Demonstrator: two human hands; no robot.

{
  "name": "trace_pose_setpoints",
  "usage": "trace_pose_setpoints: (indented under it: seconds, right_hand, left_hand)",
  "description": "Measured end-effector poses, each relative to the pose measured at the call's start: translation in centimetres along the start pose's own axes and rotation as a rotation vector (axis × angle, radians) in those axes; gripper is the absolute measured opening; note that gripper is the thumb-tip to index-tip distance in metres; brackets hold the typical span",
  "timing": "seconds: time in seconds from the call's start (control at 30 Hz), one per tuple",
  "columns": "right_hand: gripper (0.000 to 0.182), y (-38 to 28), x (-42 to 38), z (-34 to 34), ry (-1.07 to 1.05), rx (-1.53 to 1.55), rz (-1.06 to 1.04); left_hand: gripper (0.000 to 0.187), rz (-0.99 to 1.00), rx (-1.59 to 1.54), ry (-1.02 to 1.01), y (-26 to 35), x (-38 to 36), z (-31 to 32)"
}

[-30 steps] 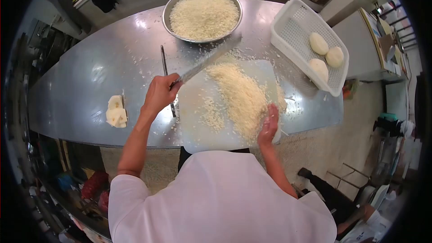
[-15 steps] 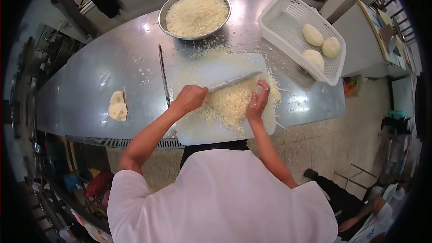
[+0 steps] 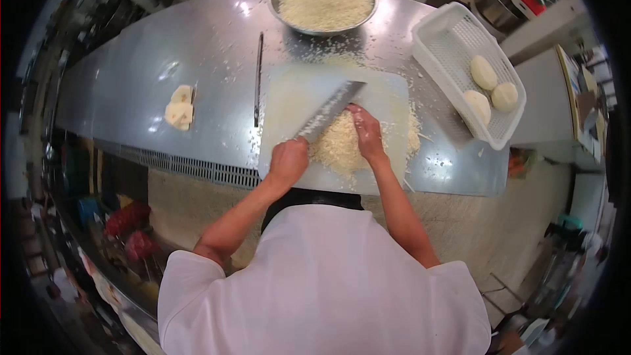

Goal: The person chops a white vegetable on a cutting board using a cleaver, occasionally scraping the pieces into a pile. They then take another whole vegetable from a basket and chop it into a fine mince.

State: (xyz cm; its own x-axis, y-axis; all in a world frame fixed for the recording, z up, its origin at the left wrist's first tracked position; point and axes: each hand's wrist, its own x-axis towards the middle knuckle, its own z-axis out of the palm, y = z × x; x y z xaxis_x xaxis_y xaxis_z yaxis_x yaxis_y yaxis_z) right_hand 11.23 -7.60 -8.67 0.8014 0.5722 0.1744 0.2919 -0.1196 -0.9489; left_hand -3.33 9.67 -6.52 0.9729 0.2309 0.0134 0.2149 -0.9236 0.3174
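Note:
My left hand (image 3: 289, 163) is closed around the handle of a large kitchen knife (image 3: 334, 106). Its broad blade slants up and right over the cutting board (image 3: 388, 85), with pale bits stuck to it. My right hand (image 3: 368, 133) rests at the right side of a heap of finely chopped pale vegetable (image 3: 338, 146), fingers extended toward the blade and fingertips right by it. The heap lies between both hands on the board. More chopped bits spill past the board's right edge.
A metal bowl (image 3: 275, 10) heaped with chopped bits stands at the back of the steel table (image 3: 217, 52). A white plastic basket (image 3: 437, 46) on the right holds three peeled pale vegetables. A long dark bar (image 3: 258, 82) and some cut pieces (image 3: 181, 108) lie left.
The knife has swung to a steeper slant, its tip higher and further left. My left hand has come lower, and my right hand has shifted left with its fingers nearer the blade. The view has shifted.

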Motion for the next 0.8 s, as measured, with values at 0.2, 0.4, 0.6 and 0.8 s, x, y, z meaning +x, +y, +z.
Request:
trace_pose_setpoints:
  seconds: [0.2, 0.4, 0.6, 0.8]
  right_hand:
    - [0.040, -0.8, -2.5, -2.7, 0.210, -0.059, -0.085]
    - [0.044, -1.5, -5.3, -1.2, 0.347, -0.239, -0.117]
    - [0.044, -1.0, -4.2, 2.3, 0.333, -0.307, -0.118]
    - [0.045, -1.2, -2.3, 2.5, 0.479, 0.088, 0.032]
  left_hand:
    - [0.019, -0.294, -0.448, 0.045, -4.1, -3.2, -3.7]
    - [0.018, -0.708, -1.124, 0.023, -4.3, -10.1, -0.3]
    - [0.018, -0.622, -1.280, -0.129, 4.9, -5.4, 3.2]
    - [0.010, -0.588, -1.476, -0.308, 5.6, -1.9, 1.0]
